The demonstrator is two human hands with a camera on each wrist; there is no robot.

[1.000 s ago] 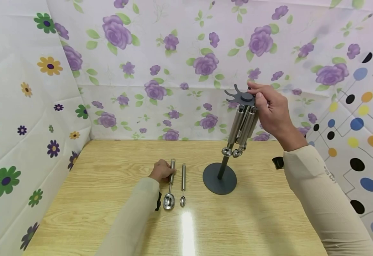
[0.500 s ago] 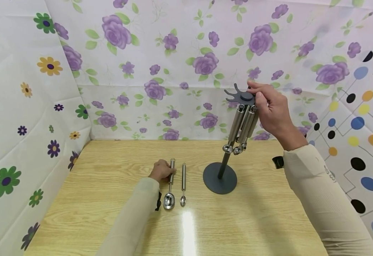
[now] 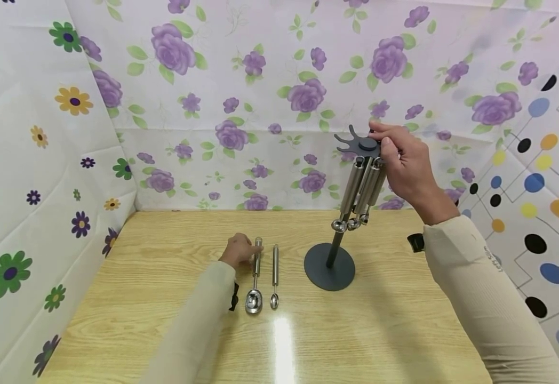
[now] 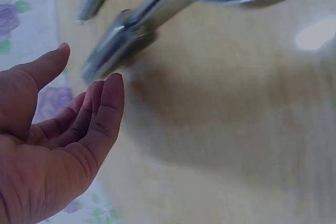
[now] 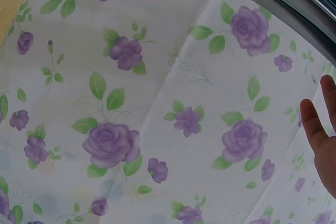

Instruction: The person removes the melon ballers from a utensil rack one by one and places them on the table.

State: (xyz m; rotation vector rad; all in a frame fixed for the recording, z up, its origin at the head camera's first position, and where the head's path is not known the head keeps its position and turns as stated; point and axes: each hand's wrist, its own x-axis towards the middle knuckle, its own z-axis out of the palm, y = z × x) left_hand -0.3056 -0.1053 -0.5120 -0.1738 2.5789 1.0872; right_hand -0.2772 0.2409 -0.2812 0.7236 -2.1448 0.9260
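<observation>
Flat on the table lies a steel ice cream scoop [image 3: 254, 301] with a cylindrical handle. My left hand [image 3: 239, 249] is beside the handle's top end; in the left wrist view its thumb and fingers [image 4: 110, 103] are spread apart, fingertips close to the handle [image 4: 113, 51]. To the right lies a slimmer steel scoop [image 3: 275, 277] with a small oval bowl. My right hand [image 3: 408, 162] pinches the hooked top of a dark utensil stand [image 3: 329, 268], which leans to the right. Several steel scoops [image 3: 351, 186] hang from its hooks, bowls down.
The light wooden table [image 3: 164, 298] meets a flower-printed cloth backdrop [image 3: 260, 106] at the back. Patterned cloths also stand at the left and right sides. The stand's hooks [image 3: 346, 141] on the left side hold nothing.
My left hand has loosened from the scoop's handle and shifted slightly left and back. The right hand keeps its pinch on the stand, and the hanging scoops sway a little.
</observation>
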